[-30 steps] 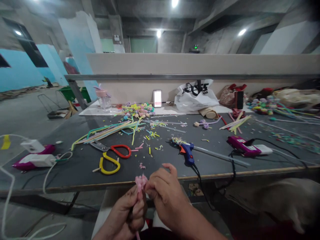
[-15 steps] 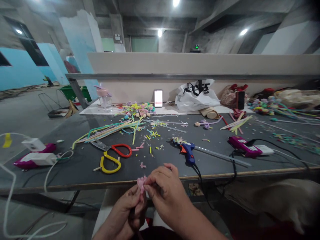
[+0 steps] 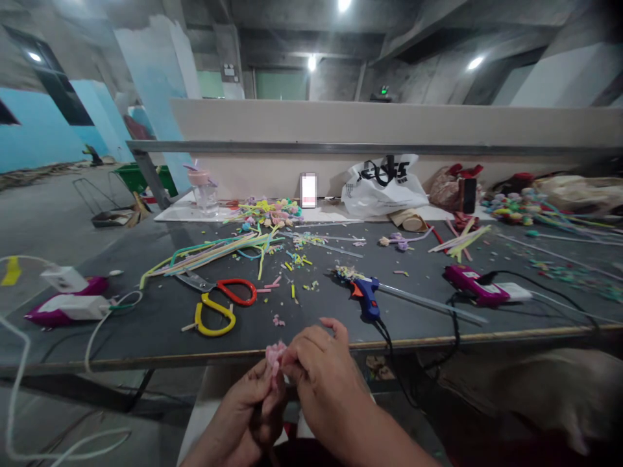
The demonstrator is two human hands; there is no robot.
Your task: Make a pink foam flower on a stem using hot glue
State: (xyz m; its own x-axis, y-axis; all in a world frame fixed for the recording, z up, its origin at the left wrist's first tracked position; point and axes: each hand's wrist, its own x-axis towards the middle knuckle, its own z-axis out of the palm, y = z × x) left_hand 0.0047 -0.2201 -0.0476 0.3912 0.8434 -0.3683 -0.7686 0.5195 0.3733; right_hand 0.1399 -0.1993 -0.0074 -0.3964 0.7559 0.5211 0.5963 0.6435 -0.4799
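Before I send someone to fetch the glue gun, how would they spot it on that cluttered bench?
Start at the long dark worktable and follow its near edge to just beyond the person's right hand. The glue gun lies there on its side, black cord trailing over the edge. It alone is blue with an orange trigger; the scissors farther left have red and yellow handles.

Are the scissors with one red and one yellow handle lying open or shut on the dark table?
Open: the red-and-yellow-handled scissors lie flat on the dark table with the two handle loops spread well apart.
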